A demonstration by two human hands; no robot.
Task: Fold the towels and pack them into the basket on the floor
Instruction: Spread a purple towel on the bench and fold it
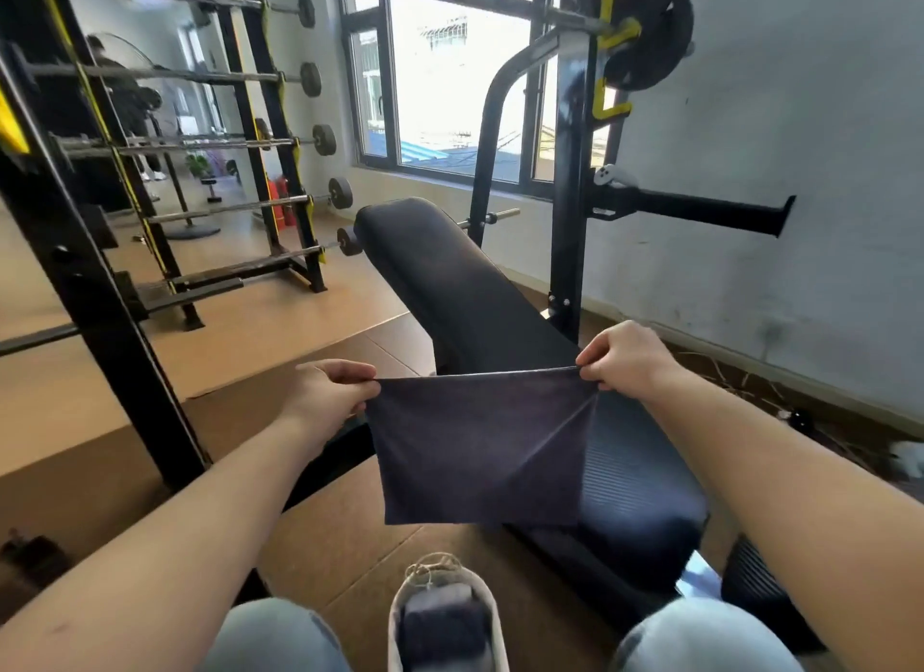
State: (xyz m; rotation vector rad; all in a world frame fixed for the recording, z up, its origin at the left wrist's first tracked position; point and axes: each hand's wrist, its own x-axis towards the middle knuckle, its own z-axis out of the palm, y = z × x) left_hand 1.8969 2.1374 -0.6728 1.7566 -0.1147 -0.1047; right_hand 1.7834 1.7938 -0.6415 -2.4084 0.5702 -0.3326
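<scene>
Presently: left hand (330, 391) and right hand (625, 359) each pinch top corner of dark towel (480, 451), stretched taut, likely to square edges for folding; basket (397, 619) below, between knees.

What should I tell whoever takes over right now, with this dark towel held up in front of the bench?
Left hand: pinches the towel's top left corner.
Right hand: pinches its top right corner.
Towel: hangs spread between both hands, top edge taut, above the bench seat, not yet folded to size.
Basket: on the floor between the knees, with what looks like one folded dark towel inside.
Done: apparently one towel packed.
Left: fold this towel and put it in the basket. No other loose towels show in this view.
</scene>
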